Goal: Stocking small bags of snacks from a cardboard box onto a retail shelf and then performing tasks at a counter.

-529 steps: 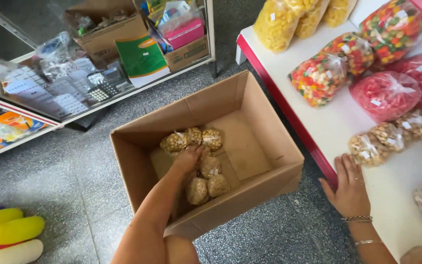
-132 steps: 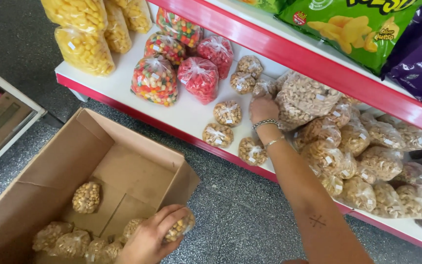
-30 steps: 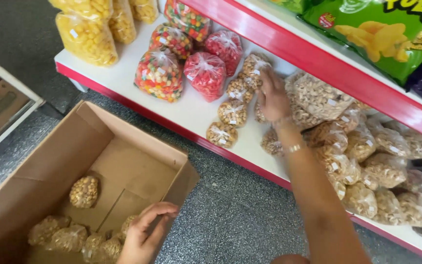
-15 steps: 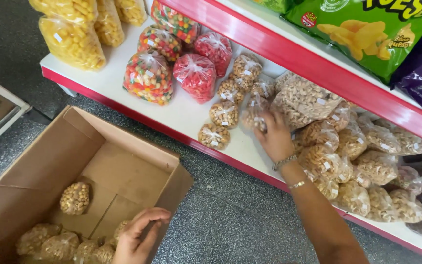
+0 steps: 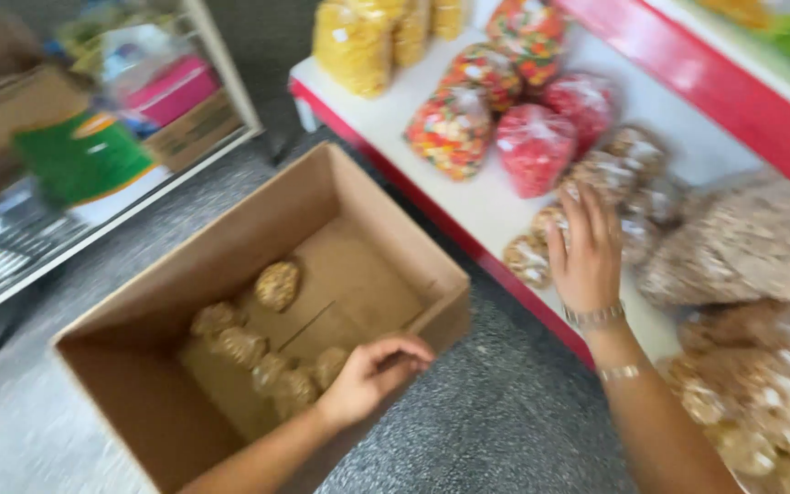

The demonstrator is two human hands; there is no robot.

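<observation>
Speckled grey floor carries the cardboard box (image 5: 258, 302) where the left hand (image 5: 372, 370) curls, empty, over soft, light snack bags (image 5: 267, 366), best pinched by their tops, while the right hand (image 5: 585, 256) spreads on shelf bags (image 5: 530, 261).

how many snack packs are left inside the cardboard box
6 show in the cardboard box: one apart, five clustered by the left hand. More may be hidden.

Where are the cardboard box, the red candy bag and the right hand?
cardboard box (image 5: 372, 197): head view, bare inner right wall.
red candy bag (image 5: 535, 148): head view, middle of bag.
right hand (image 5: 585, 259): head view, back of hand.
</observation>
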